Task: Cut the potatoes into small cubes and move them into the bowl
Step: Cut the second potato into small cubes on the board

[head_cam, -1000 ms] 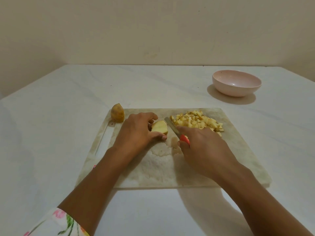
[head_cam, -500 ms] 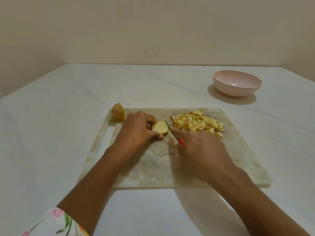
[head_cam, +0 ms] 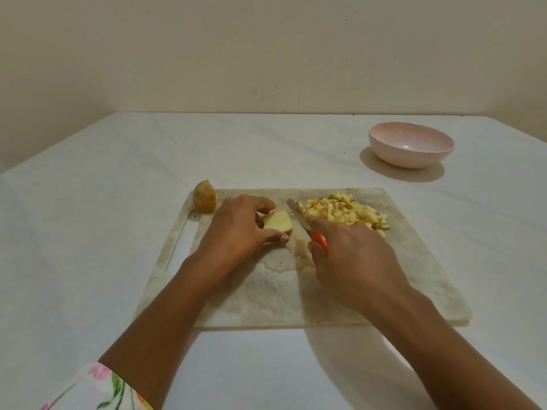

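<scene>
So my left hand (head_cam: 239,229) grips the potato (head_cam: 278,221) mid-frame so it won't slip, right hand (head_cam: 352,261) clamped on the knife (head_cam: 298,216).

Cutting board (head_cam: 414,276): pale, matt, heavily scored and stained at its middle, probably plastic. Knife (head_cam: 298,216): dull grey metal blade, glossy red handle (head_cam: 320,241); bowl (head_cam: 411,158): smooth pink with a soft sheen. Potato piece (head_cam: 278,221): moist, smooth cut face; potato half (head_cam: 204,197): matt, rough brown skin; table (head_cam: 118,217): smooth white, faintly veined.
</scene>
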